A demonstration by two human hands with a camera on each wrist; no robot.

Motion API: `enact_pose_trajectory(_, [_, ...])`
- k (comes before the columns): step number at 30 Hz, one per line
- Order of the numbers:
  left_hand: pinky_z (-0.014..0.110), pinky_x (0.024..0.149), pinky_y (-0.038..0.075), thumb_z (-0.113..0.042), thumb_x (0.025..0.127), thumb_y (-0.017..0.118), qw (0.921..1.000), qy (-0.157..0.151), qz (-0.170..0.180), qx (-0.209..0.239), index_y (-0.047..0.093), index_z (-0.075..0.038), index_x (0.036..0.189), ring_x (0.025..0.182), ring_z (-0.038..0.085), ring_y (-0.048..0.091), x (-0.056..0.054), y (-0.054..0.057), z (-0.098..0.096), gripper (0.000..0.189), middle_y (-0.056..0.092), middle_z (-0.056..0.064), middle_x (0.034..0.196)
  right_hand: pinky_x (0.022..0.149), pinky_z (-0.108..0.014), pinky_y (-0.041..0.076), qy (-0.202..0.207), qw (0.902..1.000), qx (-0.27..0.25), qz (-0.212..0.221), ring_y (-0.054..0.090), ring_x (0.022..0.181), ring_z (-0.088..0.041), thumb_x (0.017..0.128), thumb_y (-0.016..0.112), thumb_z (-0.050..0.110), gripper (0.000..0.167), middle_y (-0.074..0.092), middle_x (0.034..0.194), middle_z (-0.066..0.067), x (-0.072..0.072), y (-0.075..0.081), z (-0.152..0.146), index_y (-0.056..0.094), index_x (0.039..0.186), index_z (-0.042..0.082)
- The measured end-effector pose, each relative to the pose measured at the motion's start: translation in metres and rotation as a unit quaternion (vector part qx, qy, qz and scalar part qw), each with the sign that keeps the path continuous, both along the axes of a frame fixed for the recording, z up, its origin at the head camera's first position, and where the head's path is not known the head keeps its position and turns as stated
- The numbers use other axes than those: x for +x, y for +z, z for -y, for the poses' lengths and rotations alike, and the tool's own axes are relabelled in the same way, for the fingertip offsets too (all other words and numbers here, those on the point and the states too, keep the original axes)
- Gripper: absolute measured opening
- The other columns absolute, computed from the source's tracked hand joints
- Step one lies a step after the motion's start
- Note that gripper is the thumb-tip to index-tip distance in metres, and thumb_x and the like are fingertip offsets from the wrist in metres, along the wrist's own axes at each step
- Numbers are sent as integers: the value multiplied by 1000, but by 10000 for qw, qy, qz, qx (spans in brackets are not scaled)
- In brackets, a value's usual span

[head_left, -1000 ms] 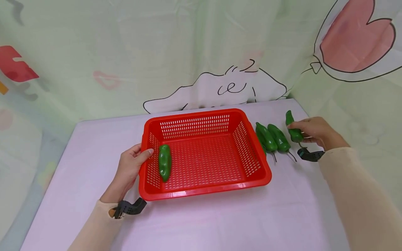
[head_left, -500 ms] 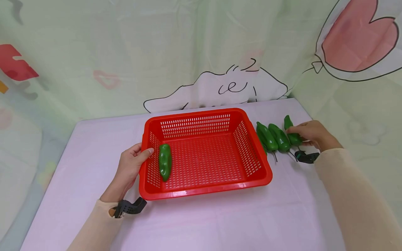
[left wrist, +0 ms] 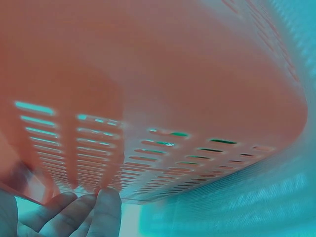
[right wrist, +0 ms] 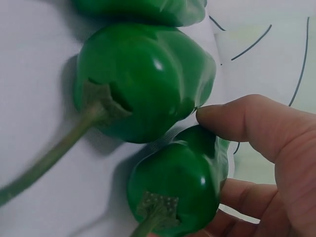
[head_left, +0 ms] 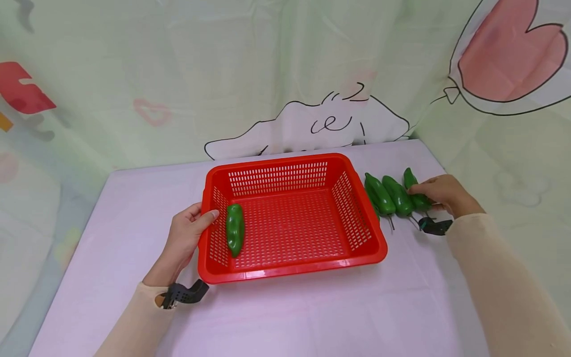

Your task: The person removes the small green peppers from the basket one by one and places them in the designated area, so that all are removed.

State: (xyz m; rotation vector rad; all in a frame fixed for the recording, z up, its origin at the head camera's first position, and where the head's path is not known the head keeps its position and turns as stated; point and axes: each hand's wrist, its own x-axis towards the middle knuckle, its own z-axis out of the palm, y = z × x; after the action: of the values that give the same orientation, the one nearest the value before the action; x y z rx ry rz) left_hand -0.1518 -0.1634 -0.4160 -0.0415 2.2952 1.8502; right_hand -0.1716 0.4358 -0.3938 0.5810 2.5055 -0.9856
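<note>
My left hand (head_left: 185, 232) grips the left rim of a red plastic basket (head_left: 292, 272), thumb over the edge. Below the basket's slotted side, the left wrist view shows that hand's fingertips (left wrist: 107, 205). Inside the basket, along its left wall, lies one green pepper (head_left: 235, 230). To the right of the basket, my right hand (head_left: 448, 194) holds another green pepper (right wrist: 173, 185) between thumb and fingers, low at the table, its stem toward me. A neighbouring pepper (right wrist: 143, 79) lies close beside it on the table.
More green peppers (head_left: 379, 194) lie in a row against the basket's right side, one partly hidden by its rim. The table has a pale cloth (head_left: 285, 317). A printed curtain (head_left: 223, 74) hangs along the table's back edge.
My right hand has lowered its pepper and brought it toward me and slightly left, up beside the row. The left hand and basket have stayed in place.
</note>
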Motion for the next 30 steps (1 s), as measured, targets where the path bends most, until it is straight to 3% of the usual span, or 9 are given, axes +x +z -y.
enact_pose_trajectory(7, [35, 79, 65, -26, 105, 64, 10000, 21, -16, 17, 52, -3, 148, 99, 26, 77, 0, -1, 0, 51, 66, 25, 132, 79, -34, 60, 8, 9994, 332, -98, 50, 113, -41, 98, 64, 43, 78, 43, 135, -36, 1, -2, 0, 46, 140, -20])
enact_pose_trajectory(12, [36, 80, 65, -26, 104, 64, 10000, 33, 4, 26, 52, -3, 149, 101, 27, 77, 1, 0, -1, 52, 66, 24, 134, 87, -41, 61, 117, 9995, 292, 72, 47, 119, -45, 99, 62, 45, 81, 38, 141, -39, 2, 0, 1, 41, 144, -20])
enact_pose_trajectory(20, [35, 81, 64, -27, 104, 65, 9999, 81, 62, 24, 52, -5, 150, 103, 28, 77, 2, 2, -2, 53, 67, 23, 134, 98, -56, 56, 237, 9992, 281, 140, 42, 126, -51, 102, 47, 54, 88, 33, 147, -41, 2, 4, 5, 34, 148, -20])
enact_pose_trajectory(25, [35, 81, 64, -26, 104, 65, 9999, 83, 73, 40, 52, -4, 149, 103, 28, 77, 2, 2, -2, 51, 67, 23, 133, 104, -68, 49, 138, 9973, 696, -165, 39, 129, -56, 103, 38, 61, 94, 31, 149, -44, 3, 10, 17, 29, 151, -19])
enact_pose_trajectory(30, [35, 81, 64, -26, 104, 64, 9999, 87, 79, 38, 53, -3, 148, 102, 27, 77, 1, 2, -2, 51, 67, 23, 133, 109, -75, 39, -281, 9918, 952, -801, 32, 138, -61, 102, 37, 65, 96, 25, 156, -44, 1, 27, 41, 24, 157, -13])
